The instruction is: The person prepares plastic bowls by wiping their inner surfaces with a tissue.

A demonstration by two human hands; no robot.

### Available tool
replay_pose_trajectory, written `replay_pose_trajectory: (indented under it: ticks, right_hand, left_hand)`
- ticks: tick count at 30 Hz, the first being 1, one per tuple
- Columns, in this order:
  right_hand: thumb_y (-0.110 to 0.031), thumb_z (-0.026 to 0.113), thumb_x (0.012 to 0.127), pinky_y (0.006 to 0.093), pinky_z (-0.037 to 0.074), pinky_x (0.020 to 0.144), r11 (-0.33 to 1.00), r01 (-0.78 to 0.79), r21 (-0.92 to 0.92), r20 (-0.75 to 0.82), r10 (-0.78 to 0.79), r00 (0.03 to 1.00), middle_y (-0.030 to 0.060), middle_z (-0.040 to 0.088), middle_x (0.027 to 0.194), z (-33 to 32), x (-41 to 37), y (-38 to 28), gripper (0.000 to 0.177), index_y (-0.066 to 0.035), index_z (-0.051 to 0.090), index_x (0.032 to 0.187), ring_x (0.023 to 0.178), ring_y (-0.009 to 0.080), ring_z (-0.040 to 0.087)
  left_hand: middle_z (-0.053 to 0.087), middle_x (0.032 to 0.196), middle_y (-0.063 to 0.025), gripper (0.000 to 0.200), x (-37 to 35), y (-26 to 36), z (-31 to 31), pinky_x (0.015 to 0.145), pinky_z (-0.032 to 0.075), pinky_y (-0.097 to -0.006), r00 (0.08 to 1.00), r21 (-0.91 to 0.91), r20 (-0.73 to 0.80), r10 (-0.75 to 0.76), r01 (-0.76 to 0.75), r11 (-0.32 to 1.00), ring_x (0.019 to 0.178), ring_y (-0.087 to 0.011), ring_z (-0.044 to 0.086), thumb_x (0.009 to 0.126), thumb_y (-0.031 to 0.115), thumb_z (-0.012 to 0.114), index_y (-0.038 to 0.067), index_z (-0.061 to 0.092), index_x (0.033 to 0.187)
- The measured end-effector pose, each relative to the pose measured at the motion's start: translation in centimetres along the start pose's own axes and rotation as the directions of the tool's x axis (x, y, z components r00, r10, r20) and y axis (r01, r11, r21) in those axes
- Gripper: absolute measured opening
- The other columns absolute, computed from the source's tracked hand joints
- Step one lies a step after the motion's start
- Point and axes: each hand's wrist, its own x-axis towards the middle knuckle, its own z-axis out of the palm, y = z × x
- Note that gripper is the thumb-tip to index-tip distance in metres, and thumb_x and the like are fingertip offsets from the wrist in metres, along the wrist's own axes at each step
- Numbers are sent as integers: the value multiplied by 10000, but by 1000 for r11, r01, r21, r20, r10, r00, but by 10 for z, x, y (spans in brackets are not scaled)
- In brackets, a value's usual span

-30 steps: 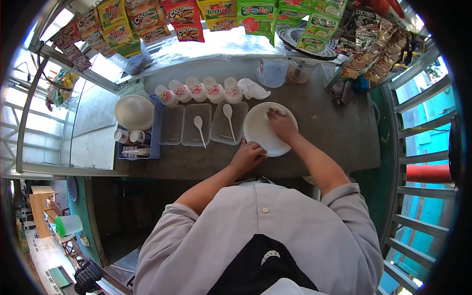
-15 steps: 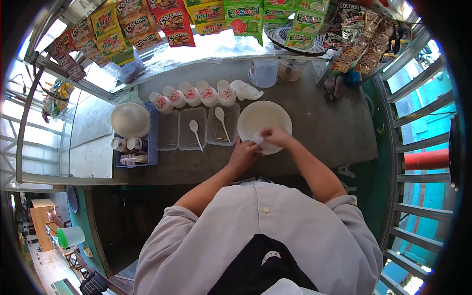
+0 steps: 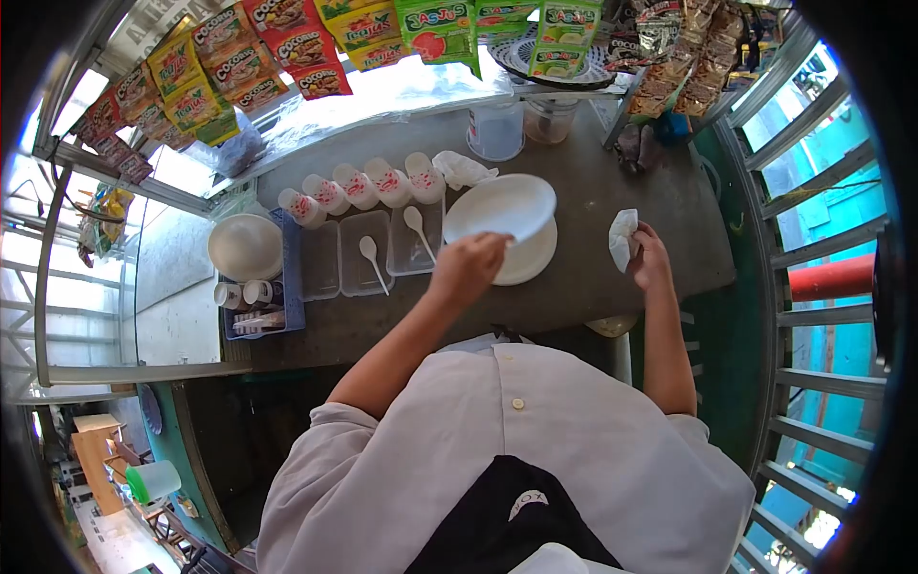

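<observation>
My left hand (image 3: 469, 270) is closed on the near rim of a white plate (image 3: 502, 203), which is tilted and lifted. Beneath it a second white plate (image 3: 532, 262) rests on the table, partly covered by the raised one. Out to the right, my right hand (image 3: 650, 260) pinches a crumpled white tissue (image 3: 623, 239) above the table. Left of the plates are clear plastic containers (image 3: 364, 271), two of them with a white spoon (image 3: 371, 253) laid across. Behind these, several cups with red print (image 3: 386, 182) lie tipped in a row.
A crumpled white cloth or tissue (image 3: 465, 170) lies behind the plates. At the left stands a blue basket (image 3: 291, 273) with cups and a white bowl (image 3: 245, 247). A clear tub (image 3: 496, 132) and a jar (image 3: 550, 121) stand at the back. Drink sachets (image 3: 437, 32) hang overhead.
My right hand has moved from inside the plate out to the right, carrying the tissue. My left hand has raised and tilted the upper plate, exposing another below. The camera view has shifted slightly.
</observation>
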Motion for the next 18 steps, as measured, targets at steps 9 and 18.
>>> replay_pose_trajectory:
  ticks: [9, 18]
  right_hand:
    - [-84, 539, 870, 275, 505, 679, 874, 174, -454, 36, -177, 984, 68, 635, 973, 66, 24, 60, 275, -12, 576, 1132, 808, 123, 607]
    - [-46, 530, 874, 259, 501, 640, 875, 388, -290, -68, -423, 904, 60, 630, 936, 150, 43, 62, 184, 5, 644, 1010, 738, 121, 608]
  left_hand:
    - [678, 926, -87, 180, 25, -50, -42, 574, 491, -233, 815, -329, -501, -292, 133, 935, 732, -117, 629, 907, 90, 581, 46, 658, 1064]
    - [609, 951, -34, 251, 3, -73, -56, 604, 506, -228, 699, -934, -161, -697, 121, 337, 752, -68, 587, 957, 130, 512, 40, 518, 1191]
